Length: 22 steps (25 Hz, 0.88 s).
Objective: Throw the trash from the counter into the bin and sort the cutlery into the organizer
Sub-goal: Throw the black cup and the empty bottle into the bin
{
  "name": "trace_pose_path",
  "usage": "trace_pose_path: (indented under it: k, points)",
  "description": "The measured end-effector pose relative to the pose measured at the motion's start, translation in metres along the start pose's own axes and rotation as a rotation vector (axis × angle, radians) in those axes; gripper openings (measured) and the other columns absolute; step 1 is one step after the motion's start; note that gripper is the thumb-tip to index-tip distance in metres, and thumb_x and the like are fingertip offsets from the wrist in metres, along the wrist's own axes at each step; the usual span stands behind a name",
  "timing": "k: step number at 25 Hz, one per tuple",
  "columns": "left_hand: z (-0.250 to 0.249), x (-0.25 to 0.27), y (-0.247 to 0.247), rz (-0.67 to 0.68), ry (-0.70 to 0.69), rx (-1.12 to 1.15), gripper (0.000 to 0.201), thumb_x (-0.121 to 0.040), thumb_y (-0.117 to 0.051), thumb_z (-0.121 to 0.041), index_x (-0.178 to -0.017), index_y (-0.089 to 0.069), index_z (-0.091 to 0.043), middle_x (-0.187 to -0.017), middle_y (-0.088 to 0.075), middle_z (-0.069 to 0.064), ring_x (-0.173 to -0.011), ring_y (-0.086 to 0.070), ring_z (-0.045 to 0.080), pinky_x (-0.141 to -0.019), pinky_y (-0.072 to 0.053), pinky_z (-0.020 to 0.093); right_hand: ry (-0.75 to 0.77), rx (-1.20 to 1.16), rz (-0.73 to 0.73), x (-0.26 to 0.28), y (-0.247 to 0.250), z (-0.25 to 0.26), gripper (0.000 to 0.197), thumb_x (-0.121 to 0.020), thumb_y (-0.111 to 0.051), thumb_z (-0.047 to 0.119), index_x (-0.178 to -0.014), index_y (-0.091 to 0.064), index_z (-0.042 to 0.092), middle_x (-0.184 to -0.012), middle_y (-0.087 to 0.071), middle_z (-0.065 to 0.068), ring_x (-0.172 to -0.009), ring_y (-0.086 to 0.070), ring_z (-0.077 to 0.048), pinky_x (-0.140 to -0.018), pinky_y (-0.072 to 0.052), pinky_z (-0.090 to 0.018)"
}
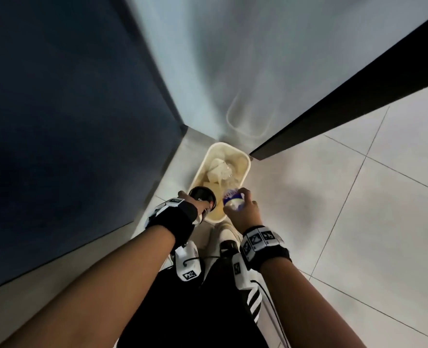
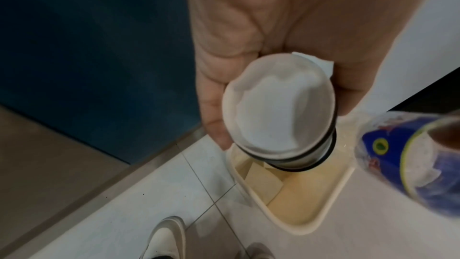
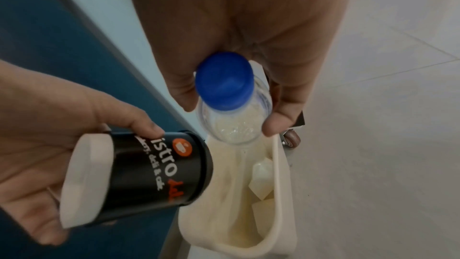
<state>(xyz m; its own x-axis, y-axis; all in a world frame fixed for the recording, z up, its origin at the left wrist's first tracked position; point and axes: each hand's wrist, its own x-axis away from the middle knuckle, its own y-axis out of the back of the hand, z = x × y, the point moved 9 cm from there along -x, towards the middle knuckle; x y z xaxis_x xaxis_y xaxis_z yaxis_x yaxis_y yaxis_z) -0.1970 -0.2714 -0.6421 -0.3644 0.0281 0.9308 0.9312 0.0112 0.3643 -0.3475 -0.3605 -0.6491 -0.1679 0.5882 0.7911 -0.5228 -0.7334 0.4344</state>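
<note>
The black paper cup (image 3: 159,166) carries white lettering reading "istro", its start hidden under a finger, with a smaller line beneath too blurred to read and an orange round logo beside it. The plastic bottle (image 1: 230,197) has a blue label whose print is blurred.

Plastic, paper and tile, as you see them over the bin.

Your left hand (image 3: 44,145) holds a paper cup (image 3: 154,172) with a glossy black printed sleeve and a matt white base; your right hand (image 3: 239,32) holds a clear, shiny plastic bottle (image 3: 234,123) with a smooth blue plastic cap (image 3: 224,82). The bin (image 1: 246,172) looks like smooth cream plastic, and the floor (image 1: 358,209) is glossy pale tile.
</note>
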Motion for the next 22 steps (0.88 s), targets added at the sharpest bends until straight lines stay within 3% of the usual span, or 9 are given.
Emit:
trace_pose_path:
  k: [2, 3, 4, 5, 7, 12, 16, 19, 22]
  points:
    - [-0.003, -0.018, -0.010, 0.020, 0.049, -0.016, 0.052, -0.085, -0.064, -0.019, -0.120, -0.025, -0.014, -0.095, -0.049, 0.029, -0.061, -0.074, 0.009, -0.054, -0.057, 0.018, -0.049, -0.012, -0.021, -0.024, -0.008, -0.004, 0.060, -0.078, -0.060, 0.021, -0.133, -0.036, 0.023, -0.120, -0.049, -0.021, -0.111, -0.051, -0.039, -0.097, -0.043, -0.037]
    - [-0.002, -0.028, -0.013, 0.009, 0.058, -0.027, 0.051, -0.086, -0.063, -0.021, -0.121, -0.027, -0.014, -0.096, -0.050, 0.030, -0.062, -0.074, 0.011, -0.058, -0.058, 0.017, -0.058, -0.002, -0.022, -0.033, -0.010, -0.003, 0.062, -0.079, -0.060, 0.024, -0.135, -0.035, 0.026, -0.122, -0.047, -0.021, -0.112, -0.051, -0.039, -0.098, -0.043, -0.038]
    - [-0.006, -0.039, -0.014, -0.025, 0.015, -0.041, 0.060, -0.084, -0.065, -0.027, -0.131, -0.030, -0.012, -0.113, -0.052, 0.032, -0.089, -0.074, 0.017, -0.079, -0.057, 0.023, -0.065, 0.024, -0.007, -0.043, -0.014, -0.003, 0.065, -0.079, -0.060, 0.029, -0.138, -0.032, 0.028, -0.124, -0.046, -0.020, -0.114, -0.050, -0.040, -0.099, -0.043, -0.039]
    - [-0.014, -0.043, -0.012, -0.059, -0.044, -0.070, 0.072, -0.082, -0.065, -0.031, -0.140, -0.029, -0.008, -0.133, -0.048, 0.026, -0.117, -0.060, 0.024, -0.098, -0.048, 0.031, -0.068, 0.066, 0.019, -0.050, -0.017, -0.001, 0.069, -0.081, -0.060, 0.034, -0.141, -0.027, 0.030, -0.129, -0.044, -0.020, -0.118, -0.048, -0.040, -0.101, -0.042, -0.040]
    - [-0.019, -0.041, -0.007, -0.048, -0.067, -0.018, 0.076, -0.086, -0.062, -0.029, -0.147, -0.023, -0.006, -0.148, -0.037, 0.018, -0.136, -0.039, 0.030, -0.109, -0.033, 0.033, -0.071, 0.148, 0.069, -0.056, -0.017, 0.004, 0.072, -0.085, -0.057, 0.038, -0.146, -0.020, 0.029, -0.138, -0.041, -0.018, -0.125, -0.044, -0.039, -0.104, -0.039, -0.041]
    - [-0.023, 0.015, 0.038, -0.094, -0.165, 0.020, 0.048, -0.085, -0.058, -0.025, -0.130, -0.053, -0.011, -0.134, -0.057, 0.012, -0.122, -0.054, 0.028, -0.102, -0.041, 0.029, 0.007, 0.156, 0.050, -0.015, 0.027, 0.044, 0.042, -0.087, -0.053, 0.018, -0.129, -0.053, 0.011, -0.126, -0.062, -0.016, -0.119, -0.055, -0.031, -0.101, -0.044, -0.034]
    - [-0.027, 0.111, 0.075, -0.101, -0.291, 0.238, 0.036, -0.084, -0.061, -0.013, -0.119, -0.062, -0.004, -0.125, -0.064, 0.017, -0.116, -0.060, 0.028, -0.105, -0.043, 0.029, 0.156, 0.172, 0.021, 0.069, 0.072, 0.114, 0.034, -0.087, -0.051, 0.012, -0.120, -0.059, 0.009, -0.120, -0.065, -0.019, -0.115, -0.057, -0.033, -0.100, -0.044, -0.033]
    - [-0.035, 0.196, 0.111, -0.111, -0.406, 0.368, 0.031, -0.085, -0.060, -0.008, -0.116, -0.063, -0.001, -0.120, -0.065, 0.020, -0.105, -0.063, 0.028, -0.101, -0.044, 0.030, 0.335, 0.180, -0.007, 0.143, 0.105, 0.176, 0.029, -0.087, -0.052, 0.008, -0.114, -0.062, 0.005, -0.113, -0.068, -0.018, -0.107, -0.060, -0.031, -0.082, -0.040, -0.018]
    - [-0.034, 0.284, 0.157, -0.140, -0.504, 0.452, 0.030, -0.086, -0.059, -0.012, -0.115, -0.063, -0.005, -0.114, -0.067, 0.013, -0.105, -0.063, 0.028, -0.092, -0.049, 0.032, 0.525, 0.177, -0.017, 0.224, 0.135, 0.240, 0.028, -0.086, -0.054, 0.010, -0.112, -0.063, 0.008, -0.106, -0.069, -0.014, -0.097, -0.063, -0.029, -0.083, -0.044, -0.025]
